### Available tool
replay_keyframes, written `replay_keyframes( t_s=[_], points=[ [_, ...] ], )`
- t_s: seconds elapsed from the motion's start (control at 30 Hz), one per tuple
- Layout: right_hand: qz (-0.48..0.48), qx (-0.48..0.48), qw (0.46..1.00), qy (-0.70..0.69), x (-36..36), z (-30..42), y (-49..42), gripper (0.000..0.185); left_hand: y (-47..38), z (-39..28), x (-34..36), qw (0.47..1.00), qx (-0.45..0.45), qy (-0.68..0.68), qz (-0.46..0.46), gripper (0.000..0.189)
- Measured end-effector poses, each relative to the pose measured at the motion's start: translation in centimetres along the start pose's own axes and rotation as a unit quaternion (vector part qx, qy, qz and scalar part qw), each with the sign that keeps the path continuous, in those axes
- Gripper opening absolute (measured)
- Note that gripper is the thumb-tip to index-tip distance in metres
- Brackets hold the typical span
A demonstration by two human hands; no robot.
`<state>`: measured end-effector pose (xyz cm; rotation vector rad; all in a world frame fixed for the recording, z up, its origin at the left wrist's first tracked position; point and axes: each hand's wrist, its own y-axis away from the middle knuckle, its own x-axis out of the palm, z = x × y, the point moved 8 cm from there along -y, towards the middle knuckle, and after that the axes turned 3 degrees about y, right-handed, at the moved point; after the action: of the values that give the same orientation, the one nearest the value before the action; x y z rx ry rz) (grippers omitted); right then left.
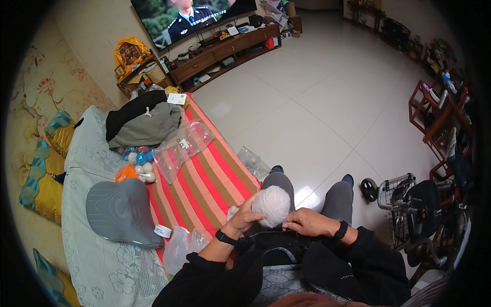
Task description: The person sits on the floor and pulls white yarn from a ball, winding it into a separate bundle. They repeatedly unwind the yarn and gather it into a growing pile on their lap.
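Observation:
A ball of white fuzzy yarn [272,207] rests in my left hand [245,215], with the thumb across its front and the fingers behind it. More white yarn [232,212] shows just left of that hand. My right hand [307,222] is at the ball's lower right edge, thumb and forefinger pinched together. Any strand between those fingertips is too fine to make out. Both hands are above my lap, over the edge of a red, pink and brown striped cloth [215,172].
On the sofa lie a grey moulded cushion [119,215], clear plastic bags [184,147], small yarn balls [145,172], an orange packet [126,173] and folded clothing [149,122]. A wheeled walker [402,207] stands at right. A television [195,19] hangs above a wooden cabinet [230,48].

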<state>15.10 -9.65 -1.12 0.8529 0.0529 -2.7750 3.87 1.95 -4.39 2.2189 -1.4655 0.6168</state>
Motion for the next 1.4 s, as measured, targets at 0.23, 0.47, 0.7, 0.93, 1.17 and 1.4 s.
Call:
replay_keyframes(
  t_s=[0.23,0.47,0.7,0.93,1.17,1.4],
  points=[
    [-0.016,-0.054,0.994,-0.092,-4.9,4.5,-0.9,0.023,-0.3,-0.8,0.6,0.958,0.001,-0.286,0.011,0.089],
    [-0.073,-0.015,0.958,-0.275,-4.4,-2.3,-3.9,0.017,0.9,-0.4,3.4,0.960,-0.020,-0.263,0.091,0.088],
    [-0.082,0.051,0.895,-0.436,0.6,-9.2,-4.4,0.009,1.0,1.6,2.8,0.989,-0.013,-0.119,0.084,0.098],
    [-0.111,0.069,0.909,-0.395,2.4,-10.1,-3.5,0.011,1.2,2.6,1.9,0.993,-0.056,-0.073,0.069,0.109],
    [-0.102,0.068,0.945,-0.303,2.4,-8.4,-2.7,0.014,2.4,3.4,1.5,0.990,-0.105,-0.002,0.096,0.105],
    [-0.122,-0.047,0.991,-0.009,0.3,-3.5,-1.3,0.011,2.9,2.4,0.3,0.991,-0.056,0.112,0.053,0.100]
  ],
)
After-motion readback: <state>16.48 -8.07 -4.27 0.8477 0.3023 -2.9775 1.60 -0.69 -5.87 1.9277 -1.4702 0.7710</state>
